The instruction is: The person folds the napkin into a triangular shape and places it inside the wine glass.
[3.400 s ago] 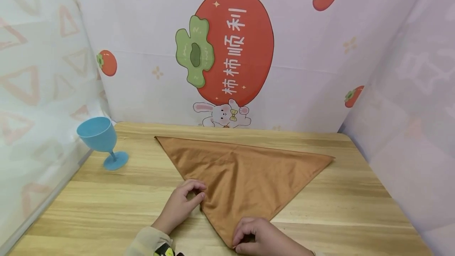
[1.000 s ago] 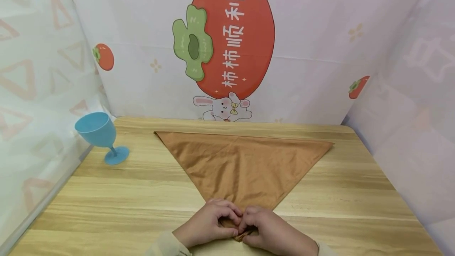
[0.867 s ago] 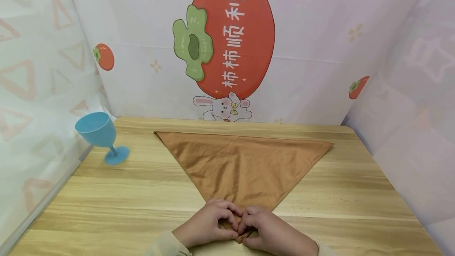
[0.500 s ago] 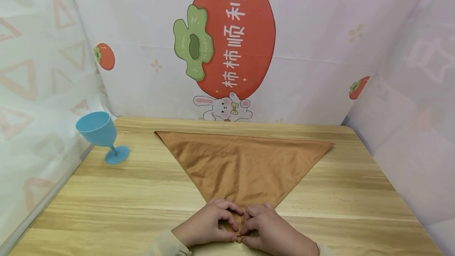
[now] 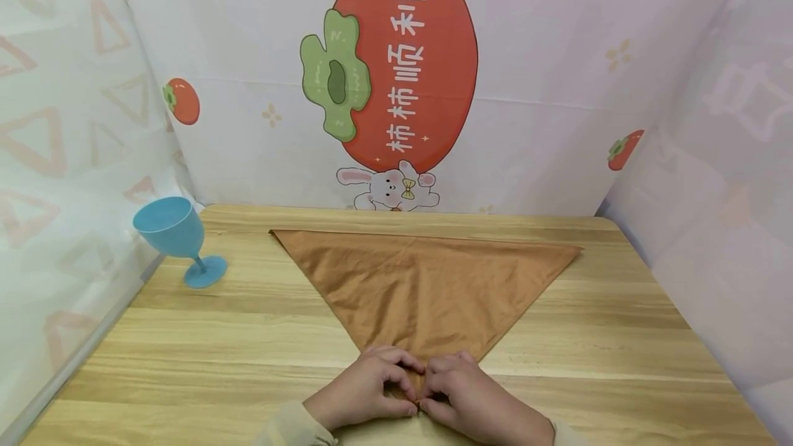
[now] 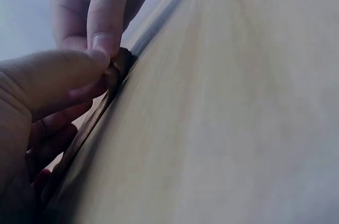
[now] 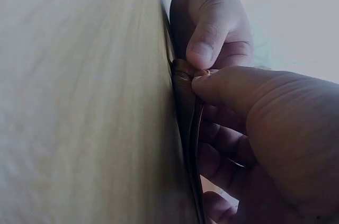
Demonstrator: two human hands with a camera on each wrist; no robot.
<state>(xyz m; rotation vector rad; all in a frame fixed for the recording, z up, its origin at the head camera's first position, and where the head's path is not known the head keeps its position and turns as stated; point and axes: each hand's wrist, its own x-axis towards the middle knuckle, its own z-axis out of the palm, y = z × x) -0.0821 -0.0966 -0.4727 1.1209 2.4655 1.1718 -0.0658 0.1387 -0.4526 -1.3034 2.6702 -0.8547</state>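
A brown cloth napkin point(image 5: 427, 288), folded into a triangle, lies on the wooden table with its long edge at the back and its tip toward the person. At that near tip my left hand point(image 5: 372, 387) and right hand point(image 5: 471, 398) meet, thumbs almost touching. Both pinch the tip between thumb and fingers. In the right wrist view the tip of the napkin point(image 7: 184, 73) is turned over into a small roll, its stitched hem showing under the thumbs. The left wrist view shows the rolled edge of the napkin point(image 6: 124, 62) low over the tabletop.
A blue plastic goblet point(image 5: 170, 226) stands upright at the table's left side, apart from the napkin. The wooden tabletop point(image 5: 619, 349) extends to both sides. Printed white curtains point(image 5: 533, 102) enclose the table at the back and sides.
The left hand has come from the napkin's left edge to the near tip, beside the right hand. The tip has been turned up and rolled a little. The goblet has stayed in place.
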